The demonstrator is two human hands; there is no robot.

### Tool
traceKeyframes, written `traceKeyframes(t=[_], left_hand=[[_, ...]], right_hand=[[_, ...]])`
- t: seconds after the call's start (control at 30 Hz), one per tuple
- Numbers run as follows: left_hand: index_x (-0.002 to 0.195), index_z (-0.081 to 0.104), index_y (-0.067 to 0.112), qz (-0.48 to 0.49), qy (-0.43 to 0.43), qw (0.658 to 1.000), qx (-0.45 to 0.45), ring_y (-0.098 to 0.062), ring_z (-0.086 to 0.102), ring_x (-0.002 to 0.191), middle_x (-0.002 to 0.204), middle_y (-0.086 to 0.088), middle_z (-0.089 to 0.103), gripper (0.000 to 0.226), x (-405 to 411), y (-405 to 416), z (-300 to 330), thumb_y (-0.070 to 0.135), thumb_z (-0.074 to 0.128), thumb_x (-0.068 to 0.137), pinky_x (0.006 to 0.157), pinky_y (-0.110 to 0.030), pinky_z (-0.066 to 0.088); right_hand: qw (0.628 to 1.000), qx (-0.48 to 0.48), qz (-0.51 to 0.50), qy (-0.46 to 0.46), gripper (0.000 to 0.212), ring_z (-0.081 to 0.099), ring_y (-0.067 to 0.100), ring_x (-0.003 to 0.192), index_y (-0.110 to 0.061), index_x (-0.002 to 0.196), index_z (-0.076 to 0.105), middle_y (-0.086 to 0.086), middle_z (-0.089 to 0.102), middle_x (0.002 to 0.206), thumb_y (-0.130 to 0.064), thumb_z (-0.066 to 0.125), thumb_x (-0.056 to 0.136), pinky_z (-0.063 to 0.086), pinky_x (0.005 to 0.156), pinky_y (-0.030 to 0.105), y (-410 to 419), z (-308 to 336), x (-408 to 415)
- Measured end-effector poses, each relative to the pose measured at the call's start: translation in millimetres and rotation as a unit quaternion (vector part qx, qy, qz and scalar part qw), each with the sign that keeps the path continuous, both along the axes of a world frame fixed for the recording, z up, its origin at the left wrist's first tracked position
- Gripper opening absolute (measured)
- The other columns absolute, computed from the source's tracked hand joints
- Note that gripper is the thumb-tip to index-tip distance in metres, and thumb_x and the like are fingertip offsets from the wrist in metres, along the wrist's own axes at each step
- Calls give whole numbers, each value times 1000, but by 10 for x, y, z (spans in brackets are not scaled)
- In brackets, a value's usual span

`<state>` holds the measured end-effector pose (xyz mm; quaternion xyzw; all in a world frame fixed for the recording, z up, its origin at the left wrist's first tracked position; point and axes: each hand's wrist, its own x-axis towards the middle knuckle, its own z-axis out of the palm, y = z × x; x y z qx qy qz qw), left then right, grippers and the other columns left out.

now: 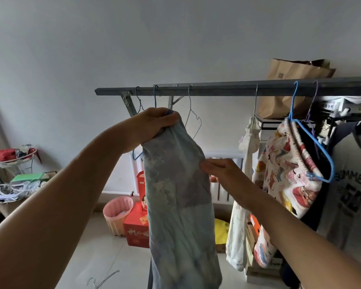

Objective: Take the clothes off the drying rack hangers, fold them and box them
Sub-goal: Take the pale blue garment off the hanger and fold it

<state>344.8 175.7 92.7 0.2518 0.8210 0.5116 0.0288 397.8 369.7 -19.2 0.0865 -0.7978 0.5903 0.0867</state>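
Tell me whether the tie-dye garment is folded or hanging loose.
Hanging loose: the tie-dye garment dangles unfolded from the left hand.

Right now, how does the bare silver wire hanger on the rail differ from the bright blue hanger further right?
The silver wire hanger is thin, bare metal and carries nothing; the bright blue hanger is thicker, coloured, and has the cartoon-print garment draped on it. The silver one hangs beside the left hand; the blue one hangs well to the right. Both hook over the grey metal rail.
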Motion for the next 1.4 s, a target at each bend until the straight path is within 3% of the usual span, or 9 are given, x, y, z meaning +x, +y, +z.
traceKeyframes(t=[0.13,0.4,0.5,0.63,0.73,0.8,0.9,1.2,1.4], left_hand=[[86,64,18,-3,77,997,14,-13,58,74,80,-1,60,18,-63,5,-40,31,58,96,64,-23,47],[97,72,10,15,97,990,99,-12,64,69,82,-6,70,21,-121,109,-79,27,71,86,64,-23,55],[83,72,12,-11,-64,955,288,-13,66,60,69,-3,71,30,-146,121,-240,36,58,94,56,-22,55],[57,68,11,-100,-311,887,326,-16,62,51,54,-5,64,87,-134,78,-860,82,24,84,59,-23,50],[111,73,12,-151,-358,863,323,-29,68,100,109,-16,71,95,-58,95,-1222,90,37,69,93,-43,46],[123,66,14,-158,-329,882,297,-31,64,111,123,-16,65,92,17,123,-1293,78,69,58,93,-46,50],[103,76,14,-154,-292,902,279,-26,70,97,107,-12,71,69,40,161,-1288,52,91,47,81,-38,57],[118,66,6,-73,-317,901,288,-31,71,96,113,-18,70,52,96,292,-1244,27,80,72,76,-40,59],[94,70,5,35,-225,929,291,-19,72,72,82,-9,75,23,90,403,-1198,22,74,80,61,-29,57]], right_hand=[[994,-85,59,-30,30,65,22,107,-4,107,69,8,71,110,-22,46,99,48,97,38,137,35,-39],[993,-71,93,-18,22,70,20,93,-13,93,74,5,75,96,-29,68,79,54,86,30,64,56,42],[987,-149,49,-13,11,70,21,87,-9,90,73,8,75,92,-14,63,89,55,83,33,71,135,31],[976,-215,24,-6,17,70,24,91,-4,98,72,15,74,100,-16,61,91,55,87,34,105,240,1],[975,-222,-6,-10,18,70,22,87,-4,97,71,12,74,95,-18,60,93,57,78,30,146,272,-28],[974,-223,-11,-23,21,70,21,85,-3,101,70,10,74,94,-19,58,95,58,75,29,168,290,-25],[973,-231,-2,-31,20,71,22,89,-8,107,69,9,74,98,-19,55,97,57,81,34,185,282,-19],[946,-318,26,-62,25,70,20,97,-10,118,64,8,73,109,-17,49,99,58,80,32,211,194,-25],[985,-73,-69,-141,94,60,29,112,-31,152,14,12,48,140,-29,76,81,53,77,39,311,-36,-18]])
